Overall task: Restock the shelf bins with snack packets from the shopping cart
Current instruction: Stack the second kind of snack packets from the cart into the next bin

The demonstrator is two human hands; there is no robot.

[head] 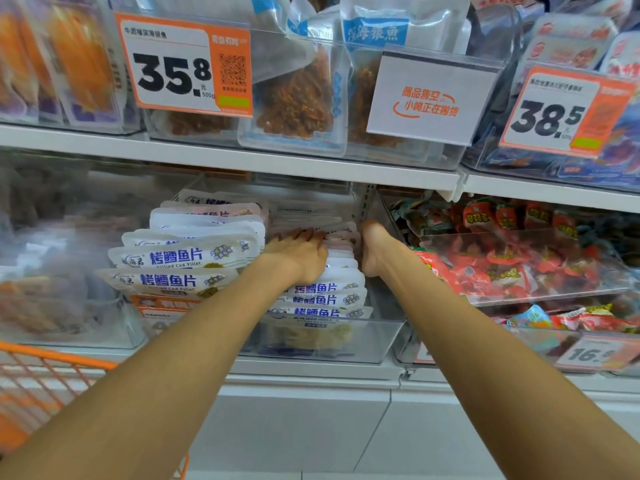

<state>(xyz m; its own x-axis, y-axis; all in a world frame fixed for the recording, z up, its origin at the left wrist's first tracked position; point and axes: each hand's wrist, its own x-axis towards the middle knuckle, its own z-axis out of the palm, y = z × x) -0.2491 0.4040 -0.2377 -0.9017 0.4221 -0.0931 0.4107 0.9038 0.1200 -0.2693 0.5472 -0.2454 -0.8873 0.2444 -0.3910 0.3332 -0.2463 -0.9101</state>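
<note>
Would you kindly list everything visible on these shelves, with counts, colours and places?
cod packets: many, white with blue print, two rows in the clear middle bin, lower shelf
red snacks: many, red, bin to the right
fish bags: several, clear with blue tops, upper shelf
price tags: two orange on the upper bins, others partly hidden below
grey sign: one, upper bin front
cart: one, orange, lower left
left hand: on the right row of packets
right hand: at that row's right edge
</note>
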